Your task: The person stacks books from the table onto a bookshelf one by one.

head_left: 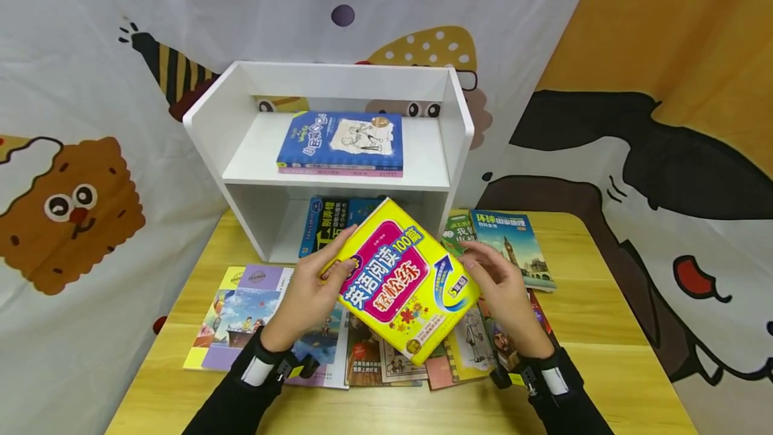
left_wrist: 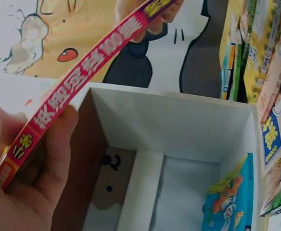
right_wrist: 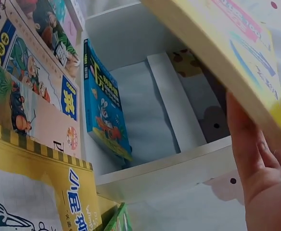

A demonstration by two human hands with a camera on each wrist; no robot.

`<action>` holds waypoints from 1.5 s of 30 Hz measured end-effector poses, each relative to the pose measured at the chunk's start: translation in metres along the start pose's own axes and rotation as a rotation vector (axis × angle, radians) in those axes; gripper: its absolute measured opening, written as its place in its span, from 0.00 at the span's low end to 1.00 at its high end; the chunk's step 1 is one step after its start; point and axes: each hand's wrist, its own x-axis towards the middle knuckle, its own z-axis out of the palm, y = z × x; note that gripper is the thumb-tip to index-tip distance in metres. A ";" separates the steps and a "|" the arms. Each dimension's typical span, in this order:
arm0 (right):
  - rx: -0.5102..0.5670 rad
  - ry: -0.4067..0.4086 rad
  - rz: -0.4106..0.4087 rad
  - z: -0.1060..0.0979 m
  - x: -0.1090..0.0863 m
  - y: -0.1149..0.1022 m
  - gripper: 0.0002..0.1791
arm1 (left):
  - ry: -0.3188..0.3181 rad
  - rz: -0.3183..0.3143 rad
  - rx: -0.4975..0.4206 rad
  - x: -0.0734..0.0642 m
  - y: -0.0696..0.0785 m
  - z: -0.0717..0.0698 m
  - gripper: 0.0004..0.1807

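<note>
Lower left of the frame, a purple-covered book (head_left: pixel 253 317) lies on the bench (head_left: pixel 610 341). Next along, the left hand (head_left: pixel 313 304), fingers clamped on the left corner of a yellow book (head_left: pixel 395 287). And there it is, held aslant mid-frame before the white shelf unit (head_left: pixel 217 136), a blue book (head_left: pixel 340 141) lying up top. Right of centre, the right hand (head_left: pixel 504 297) pinches the opposite corner, a clock-tower book (head_left: pixel 516 250) just beyond.

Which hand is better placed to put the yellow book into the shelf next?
Probably the left hand: it grips the yellow book at its spine, in front of the shelf; the right hand is past the shelf's right side.
</note>
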 end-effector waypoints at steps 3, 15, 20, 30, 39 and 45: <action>0.041 0.048 -0.006 -0.001 0.000 0.004 0.24 | 0.089 0.028 -0.002 -0.003 0.005 -0.005 0.31; 0.277 -0.098 -0.119 0.041 -0.014 -0.010 0.38 | 0.296 0.041 -0.041 -0.011 0.023 -0.011 0.34; 0.449 -0.174 -0.118 0.064 -0.018 -0.020 0.42 | 0.380 0.038 -0.036 -0.014 0.026 -0.008 0.33; 0.505 -0.191 -0.077 0.078 -0.019 -0.016 0.40 | 0.391 -0.091 -0.055 -0.028 0.023 -0.004 0.34; 0.459 -0.225 -0.061 0.082 -0.014 -0.019 0.40 | 0.350 -0.137 -0.002 -0.035 0.021 -0.019 0.33; 0.367 -0.253 -0.016 0.083 -0.006 -0.021 0.39 | 0.344 -0.224 0.133 -0.032 0.018 -0.033 0.33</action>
